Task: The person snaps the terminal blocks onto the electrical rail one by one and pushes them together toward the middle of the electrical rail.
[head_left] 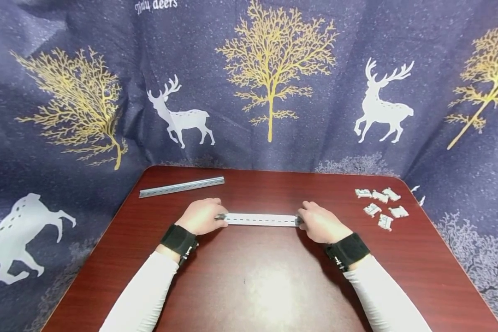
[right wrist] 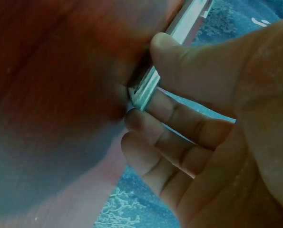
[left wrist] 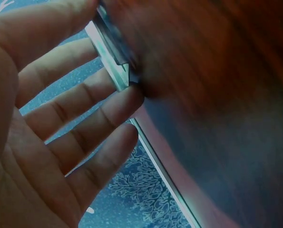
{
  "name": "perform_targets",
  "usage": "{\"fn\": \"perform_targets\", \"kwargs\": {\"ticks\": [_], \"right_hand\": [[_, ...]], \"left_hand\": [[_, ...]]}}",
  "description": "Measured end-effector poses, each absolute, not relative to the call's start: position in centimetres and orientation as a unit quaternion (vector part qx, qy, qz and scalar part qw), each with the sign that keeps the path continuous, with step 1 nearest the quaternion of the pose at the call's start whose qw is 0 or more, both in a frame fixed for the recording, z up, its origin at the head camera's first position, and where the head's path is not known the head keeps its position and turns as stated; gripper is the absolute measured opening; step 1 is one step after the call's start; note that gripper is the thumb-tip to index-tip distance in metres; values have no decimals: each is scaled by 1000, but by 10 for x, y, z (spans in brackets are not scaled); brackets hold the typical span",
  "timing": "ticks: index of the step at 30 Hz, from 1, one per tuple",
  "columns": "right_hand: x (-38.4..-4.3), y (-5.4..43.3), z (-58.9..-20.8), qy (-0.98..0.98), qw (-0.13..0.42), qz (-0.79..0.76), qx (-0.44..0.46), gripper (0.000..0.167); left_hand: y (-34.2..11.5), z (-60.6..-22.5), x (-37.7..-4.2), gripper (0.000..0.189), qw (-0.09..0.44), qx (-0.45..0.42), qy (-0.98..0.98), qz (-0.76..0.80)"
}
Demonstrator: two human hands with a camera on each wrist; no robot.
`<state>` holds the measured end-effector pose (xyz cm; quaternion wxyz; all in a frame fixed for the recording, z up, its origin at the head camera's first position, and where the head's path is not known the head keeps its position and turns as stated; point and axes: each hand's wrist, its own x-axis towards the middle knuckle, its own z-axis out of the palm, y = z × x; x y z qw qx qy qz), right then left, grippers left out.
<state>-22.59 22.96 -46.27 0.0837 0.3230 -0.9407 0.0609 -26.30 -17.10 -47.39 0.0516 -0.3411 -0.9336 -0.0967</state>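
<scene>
When read from the left, first to note: one loose strip of metal, lying near the far left corner of the tabletop, slanting away toward the right, gripped by nothing. Next, and nearest to that loose strip, left hand, with a black wristband behind, pinching between thumb and fingers the left end of the held strip. Between that hand and the right hand, the same held strip, with its long axis running crosswise straight from one to the other; directly right of the left hand, directly left of the right hand, equally near to each. Cannot tell whether resting on the tabletop or just above it. At the other end, right hand, likewise grasping the tip between thumb and fingers, with a matching wristband. Farther right, near the edge, white pieces, scattered close together, untouched, nearer the right hand. By count: two metal strips, one held and one loose; six white pieces; two hands, both grasping; two wristbands
</scene>
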Motion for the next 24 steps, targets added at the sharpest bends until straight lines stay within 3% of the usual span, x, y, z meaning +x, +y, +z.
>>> {"fn": "perform_targets", "kwargs": {"ticks": [24], "right_hand": [[-219,228,-456,-948,53,58,308,26]], "left_hand": [[-166,-464,-251,18,16,-329,-940,-92]]}}
